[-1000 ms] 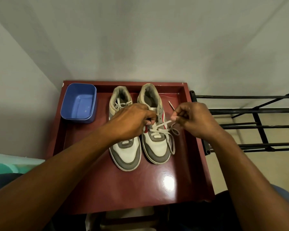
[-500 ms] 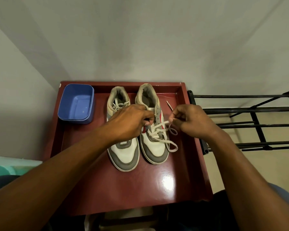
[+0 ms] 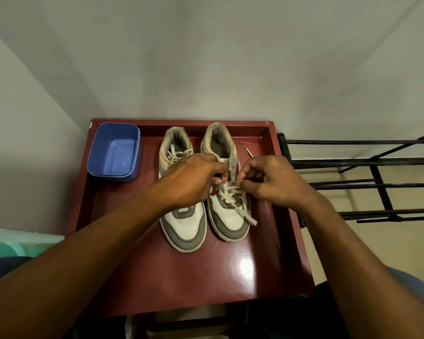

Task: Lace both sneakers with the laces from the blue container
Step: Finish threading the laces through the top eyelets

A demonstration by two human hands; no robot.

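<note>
Sneakers (image 3: pixel 185 222) two, laces (image 3: pixel 249 217) two, container (image 3: pixel 114 152) one

Your forearms reach forward and converge; your left hand (image 3: pixel 194 182) lies knuckles-up, fingers curled under, thumb and forefinger closed on the lace (image 3: pixel 247 216); your right hand (image 3: pixel 269 182) faces it, fingertips (image 3: pixel 245 185) pinching the same lace; the hands sit near each other, not touching.
</note>
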